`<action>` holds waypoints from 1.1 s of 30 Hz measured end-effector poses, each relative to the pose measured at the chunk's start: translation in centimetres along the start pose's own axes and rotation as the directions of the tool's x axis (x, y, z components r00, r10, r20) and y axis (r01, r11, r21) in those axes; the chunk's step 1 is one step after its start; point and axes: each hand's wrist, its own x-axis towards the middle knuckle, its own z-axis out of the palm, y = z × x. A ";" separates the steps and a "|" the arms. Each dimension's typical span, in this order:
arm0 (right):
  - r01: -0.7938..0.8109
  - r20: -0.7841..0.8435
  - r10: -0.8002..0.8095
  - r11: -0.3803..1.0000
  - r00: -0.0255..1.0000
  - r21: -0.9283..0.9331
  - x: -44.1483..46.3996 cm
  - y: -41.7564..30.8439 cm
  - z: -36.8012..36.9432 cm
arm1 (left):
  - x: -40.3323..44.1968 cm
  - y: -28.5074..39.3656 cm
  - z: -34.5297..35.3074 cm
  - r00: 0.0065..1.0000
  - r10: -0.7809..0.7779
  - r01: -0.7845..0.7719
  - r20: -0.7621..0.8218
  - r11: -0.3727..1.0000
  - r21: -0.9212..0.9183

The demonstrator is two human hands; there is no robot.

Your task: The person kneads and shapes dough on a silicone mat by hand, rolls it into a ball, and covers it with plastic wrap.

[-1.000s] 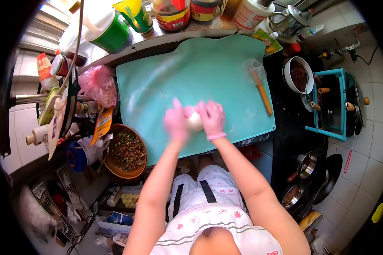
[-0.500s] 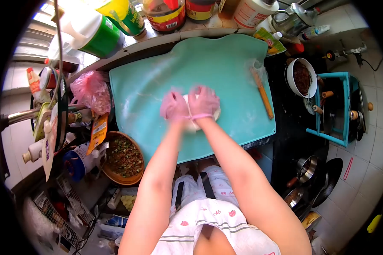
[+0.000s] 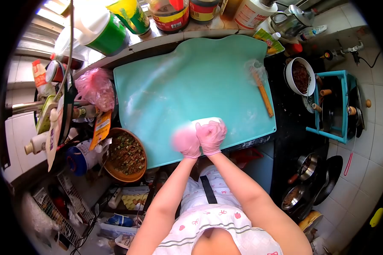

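Note:
White dough (image 3: 206, 120) lies on the teal mat (image 3: 157, 93) near its front edge, mostly covered by my gloved hands. My right hand (image 3: 211, 135), in a thin pink glove, has its fingers curled onto the dough's edge. Beside it on the left, my left hand (image 3: 186, 140) is pink-gloved too and touches the dough's left part; motion smears its fingers. A wooden rolling pin (image 3: 264, 97) with a clear plastic bag at its upper end rests on the mat's right side.
At the left stand a brown bowl of chopped filling (image 3: 125, 155) and a pink plastic bag (image 3: 97, 88). Jars and bottles line the ledge behind the mat. On the right are a white bowl (image 3: 300, 76), a teal rack (image 3: 331, 106) and steel pans.
Both hands pressed forward onto the dough, flattening it, then came back toward my body. The fingers of my right hand have curled in. The dough has shifted nearer the front edge.

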 end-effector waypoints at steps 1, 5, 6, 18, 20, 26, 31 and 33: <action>0.014 -0.009 -0.014 1.000 1.000 -0.028 -0.1 0.0 0.6 | 0.3 0.8 -0.3 0.994 -0.098 0.102 0.054 0.993 -0.065; 0.037 0.057 -0.032 0.994 0.998 -0.099 2.1 1.6 4.0 | -0.6 -4.6 7.1 0.986 -0.077 0.096 -0.147 0.987 0.129; -0.050 0.213 0.073 0.992 0.974 -0.112 3.1 1.5 4.2 | 1.6 -3.5 6.2 0.987 -0.159 0.160 -0.017 0.981 0.110; -0.009 0.593 0.246 0.928 0.766 -0.373 9.2 1.0 6.9 | 10.5 -4.6 7.4 0.903 -0.220 0.166 0.368 0.971 0.175; -0.079 0.618 0.159 0.985 0.770 -0.155 6.9 1.3 2.9 | 6.6 -4.9 4.9 0.944 0.147 -0.213 0.295 0.955 0.205; -0.104 0.199 0.093 0.994 0.976 0.041 -2.0 1.8 -0.4 | -0.3 -1.4 0.3 0.937 -0.197 0.223 0.287 0.973 -0.060; -0.040 0.219 0.064 0.993 0.974 -0.112 -0.4 2.5 3.9 | 1.3 -2.4 4.8 0.995 -0.052 0.049 -0.084 0.998 -0.038; -0.125 0.382 0.191 0.973 0.904 -0.193 -0.8 4.4 7.1 | 2.2 -3.8 6.2 0.988 -0.143 0.135 0.063 0.983 0.121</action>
